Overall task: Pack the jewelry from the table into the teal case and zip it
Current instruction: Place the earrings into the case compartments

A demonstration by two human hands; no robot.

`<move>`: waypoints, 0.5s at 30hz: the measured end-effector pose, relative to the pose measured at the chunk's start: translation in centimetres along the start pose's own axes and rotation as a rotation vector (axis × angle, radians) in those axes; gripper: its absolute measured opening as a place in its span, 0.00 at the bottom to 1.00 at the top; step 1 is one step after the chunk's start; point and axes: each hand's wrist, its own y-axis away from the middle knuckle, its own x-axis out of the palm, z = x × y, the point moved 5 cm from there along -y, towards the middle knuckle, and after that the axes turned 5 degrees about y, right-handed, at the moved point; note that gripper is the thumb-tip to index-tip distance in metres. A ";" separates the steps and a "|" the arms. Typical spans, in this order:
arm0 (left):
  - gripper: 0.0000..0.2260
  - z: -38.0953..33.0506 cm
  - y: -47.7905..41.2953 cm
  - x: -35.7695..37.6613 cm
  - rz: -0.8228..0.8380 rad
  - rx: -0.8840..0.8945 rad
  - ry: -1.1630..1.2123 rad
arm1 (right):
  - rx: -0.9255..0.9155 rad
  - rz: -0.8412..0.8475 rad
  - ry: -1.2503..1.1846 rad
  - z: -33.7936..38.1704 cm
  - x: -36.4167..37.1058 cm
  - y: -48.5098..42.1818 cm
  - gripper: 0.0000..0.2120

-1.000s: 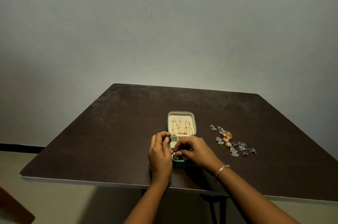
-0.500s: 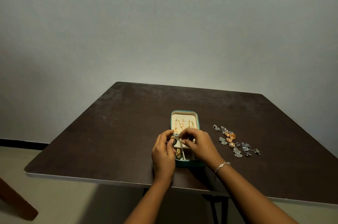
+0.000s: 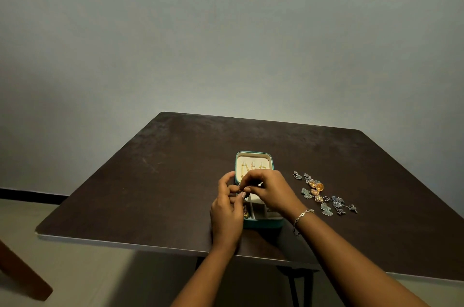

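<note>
While fingers of left hand (image 3: 227,208) and right hand (image 3: 270,193) pinch a tiny dark piece (image 3: 241,189), unidentifiable, they hide half the open teal rectangular case (image 3: 263,224).

The teal case (image 3: 253,155) lies open under my fingers (image 3: 251,178). Its cream lid, just beyond them, holds a row of gold pieces, and its divided tray sits beneath them. A small dark piece (image 3: 241,189) is pinched between my fingertips. The loose jewelry (image 3: 324,193), silver and orange, lies scattered well to their right.
</note>
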 end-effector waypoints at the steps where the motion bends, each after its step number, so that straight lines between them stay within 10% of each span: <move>1: 0.18 0.0 0.0 0.0 -0.001 0.004 -0.004 | 0.000 0.005 -0.007 -0.1 -0.1 0.1 0.06; 15: 0.14 0.7 -0.3 -0.6 -0.085 -0.105 0.097 | -0.440 0.301 0.412 1.3 0.5 0.5 0.05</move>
